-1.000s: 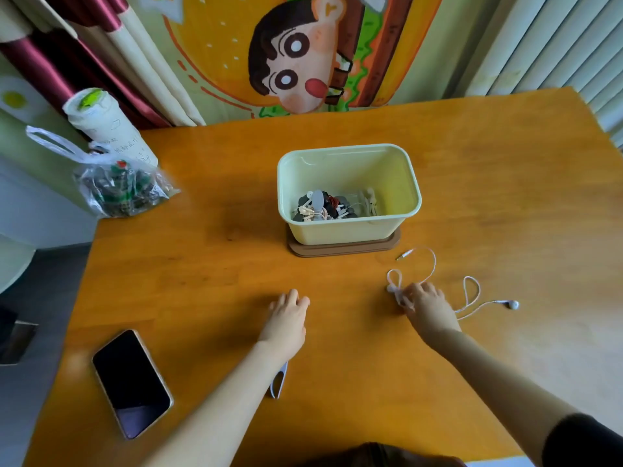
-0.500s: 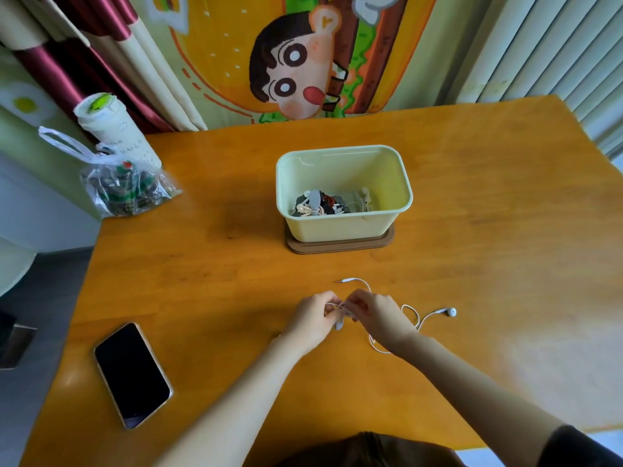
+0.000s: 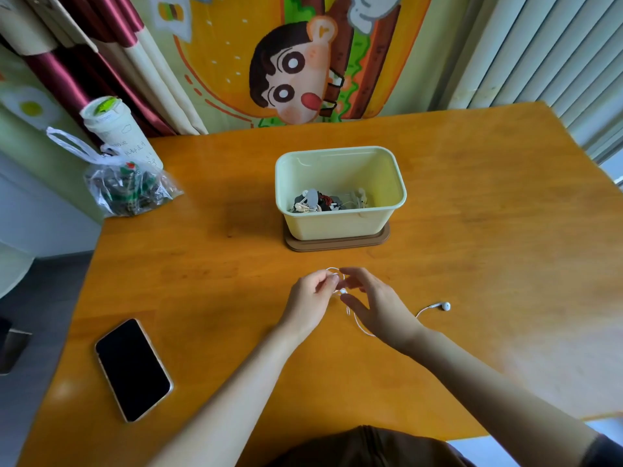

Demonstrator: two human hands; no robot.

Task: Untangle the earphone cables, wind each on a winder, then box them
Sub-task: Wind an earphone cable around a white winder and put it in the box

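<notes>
Wooden table (image 3: 472, 197); cartoon hanging (image 3: 303, 62); maroon curtain (image 3: 67, 75); pale blinds (image 3: 556, 45)

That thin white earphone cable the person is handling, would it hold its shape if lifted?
Probably floppy: the earphone cable curls in loose loops on the table. Likely very light, since the left hand holds it by a fingertip pinch. The earbud would probably trail and swing.

A single head-worn wide-angle camera looks forward and steeply down from the near edge of the wooden table (image 3: 488, 203), close over the forearms (image 3: 236, 382), the pale-green box (image 3: 337, 226) mid-frame, the cartoon curtain (image 3: 303, 55) far behind.
</notes>
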